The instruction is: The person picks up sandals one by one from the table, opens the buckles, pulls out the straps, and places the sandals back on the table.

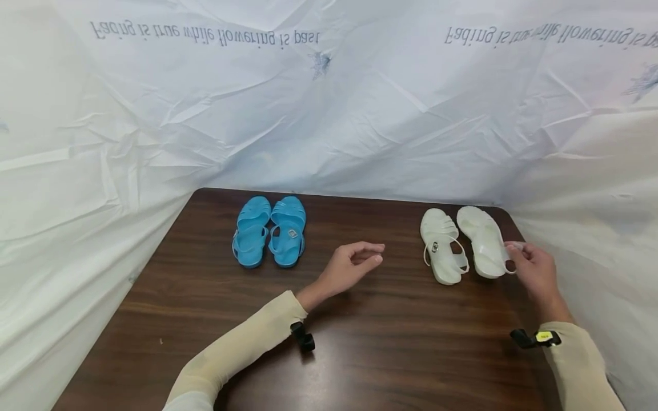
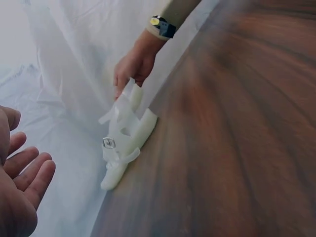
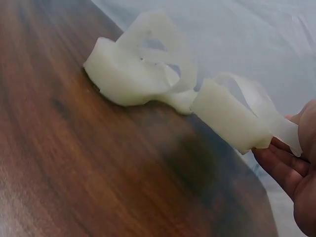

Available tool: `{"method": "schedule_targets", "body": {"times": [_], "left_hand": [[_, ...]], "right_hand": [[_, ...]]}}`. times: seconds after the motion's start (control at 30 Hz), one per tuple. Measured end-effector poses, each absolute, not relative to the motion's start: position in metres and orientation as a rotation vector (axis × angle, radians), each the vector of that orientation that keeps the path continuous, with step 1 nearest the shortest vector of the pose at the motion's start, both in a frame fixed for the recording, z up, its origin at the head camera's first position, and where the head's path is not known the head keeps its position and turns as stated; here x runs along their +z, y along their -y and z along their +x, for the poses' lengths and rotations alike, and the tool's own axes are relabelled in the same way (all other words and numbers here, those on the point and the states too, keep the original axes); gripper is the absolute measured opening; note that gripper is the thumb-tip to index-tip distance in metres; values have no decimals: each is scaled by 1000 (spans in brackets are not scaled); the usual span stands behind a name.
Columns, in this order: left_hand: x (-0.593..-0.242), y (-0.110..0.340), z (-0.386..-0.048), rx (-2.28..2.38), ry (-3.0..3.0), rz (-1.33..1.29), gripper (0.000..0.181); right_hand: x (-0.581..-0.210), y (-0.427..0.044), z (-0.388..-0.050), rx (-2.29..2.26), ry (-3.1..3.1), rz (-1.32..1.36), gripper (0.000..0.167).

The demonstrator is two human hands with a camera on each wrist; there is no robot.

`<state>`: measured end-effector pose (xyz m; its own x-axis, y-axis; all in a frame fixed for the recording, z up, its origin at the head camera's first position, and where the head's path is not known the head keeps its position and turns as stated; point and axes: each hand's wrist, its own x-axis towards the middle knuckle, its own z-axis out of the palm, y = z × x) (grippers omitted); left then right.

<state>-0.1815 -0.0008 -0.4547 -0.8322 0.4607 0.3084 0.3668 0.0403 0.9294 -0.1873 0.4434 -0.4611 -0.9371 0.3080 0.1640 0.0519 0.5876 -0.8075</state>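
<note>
My right hand [image 1: 537, 274] pinches the back strap of one white sandal [image 1: 485, 242] near the table's far right corner. In the right wrist view, the heel of this sandal [image 3: 227, 116] hangs tilted above the tabletop, with fingers [image 3: 284, 170] at its edge. Just left of it, the other white sandal [image 1: 443, 264] lies on the table, toe pointing away, a small dark emblem on it. My left hand [image 1: 349, 264] hovers over the middle of the table, fingers loosely bent and holding nothing. Its nearest things are the white sandal and the blue pair.
Two blue sandals, the left one [image 1: 252, 237] and the right one [image 1: 288, 231], lie side by side at the far left of the brown wooden table [image 1: 390, 342]. White printed sheeting [image 1: 329, 114] hangs behind and along both sides of it.
</note>
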Motion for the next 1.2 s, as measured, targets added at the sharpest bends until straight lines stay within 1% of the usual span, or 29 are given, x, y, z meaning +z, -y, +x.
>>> {"method": "schedule_targets", "body": {"times": [0.03, 0.17, 0.43, 0.7, 0.9, 1.03, 1.2], "left_hand": [[-455, 4, -180, 1922, -2220, 879, 30], [-461, 16, -171, 1813, -2292, 930, 34], [-467, 41, -158, 1677, -2393, 1016, 40], [-468, 70, -151, 1592, -2520, 999, 38], [-467, 96, -150, 1585, -2610, 908, 37], [-466, 112, -152, 1573, -2673, 849, 37], [-461, 130, -156, 1547, -2737, 836, 36]], "right_hand": [[-464, -444, -188, 1270, 2543, -305, 44], [-474, -447, -189, 1260, 2556, -333, 47], [-484, -452, -187, 1251, 2586, -339, 47], [-489, -457, -186, 1195, 2666, -357, 50], [-493, -464, -179, 1182, 2716, -314, 52], [-488, -470, -175, 1147, 2758, -335, 60], [-469, -467, -167, 964, 2838, -393, 72]]}}
